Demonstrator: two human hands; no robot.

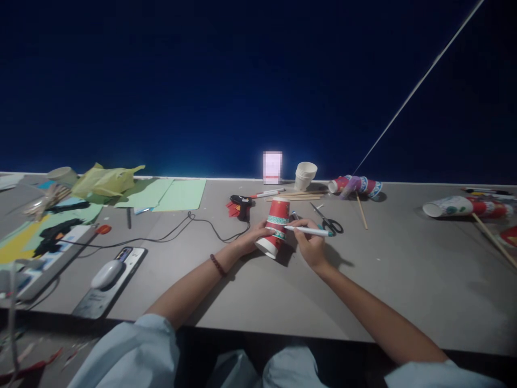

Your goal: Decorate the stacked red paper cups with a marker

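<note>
My left hand (252, 239) is wrapped round a pair of red paper cups (278, 211) joined at their rims or bases, with teal-and-white patterned bands about the middle. The cups stand tilted just over the table. In my right hand (311, 245) is a white marker (310, 230) with a teal end, pinched between the fingers. Its tip points left and meets or nearly meets the patterned band; contact is hard to tell. Scissors (332, 224) with dark handles lie just right of my right hand. Beyond the left hand rests a black glue gun (241, 201) beside red scraps.
Stacked white cups (306, 173), wooden sticks (297, 198) and a lit phone (272, 168) stand or lie along the back. Decorated cup pieces (369, 187) sit right. Leftward are green paper (183, 195), a yellow bag (104, 182), a power strip (60, 258) and a trailing cord (161, 237).
</note>
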